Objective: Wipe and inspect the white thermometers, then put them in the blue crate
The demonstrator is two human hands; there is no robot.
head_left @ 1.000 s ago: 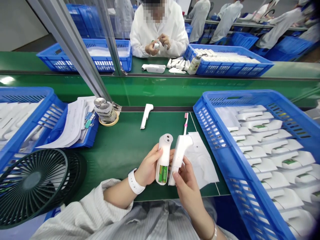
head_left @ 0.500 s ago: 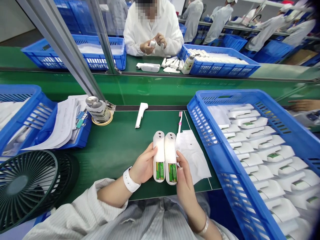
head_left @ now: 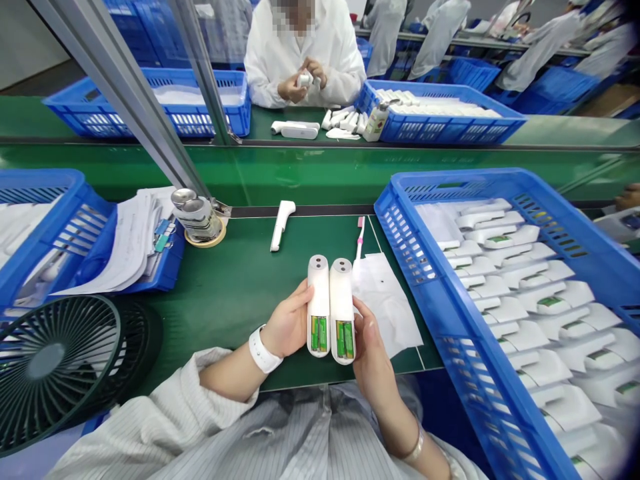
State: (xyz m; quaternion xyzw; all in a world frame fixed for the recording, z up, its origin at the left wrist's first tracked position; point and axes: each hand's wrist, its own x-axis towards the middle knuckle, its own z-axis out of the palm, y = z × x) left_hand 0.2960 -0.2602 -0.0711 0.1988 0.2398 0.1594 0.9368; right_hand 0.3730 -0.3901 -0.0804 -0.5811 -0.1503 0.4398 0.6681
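Note:
Two white infrared thermometers are held side by side in front of me, sensor ends up. Both battery compartments are uncovered, with green batteries inside. My left hand (head_left: 290, 323) is closed along the left thermometer (head_left: 319, 290), thumb on its edge. Against the outer side of the right thermometer (head_left: 341, 295), my right hand (head_left: 371, 343) has its thumb and fingers closed. Farther back on the green table lies another white thermometer (head_left: 282, 225). A pink and white toothbrush (head_left: 360, 239) rests beside a white cloth or paper (head_left: 390, 303), just beyond my right hand.
A large blue crate (head_left: 425, 293) of similar white thermometers stands at right. At left are a black fan (head_left: 50, 360), a blue tray of papers (head_left: 167, 270) and a metal-topped bottle (head_left: 197, 217). A co-worker (head_left: 305, 60) sits across, behind a metal-framed clear panel.
Both thermometers stay in my hands, side by side, with hardly any movement. My view tilts down slightly. The co-worker's hands have drawn closer together around a white piece.

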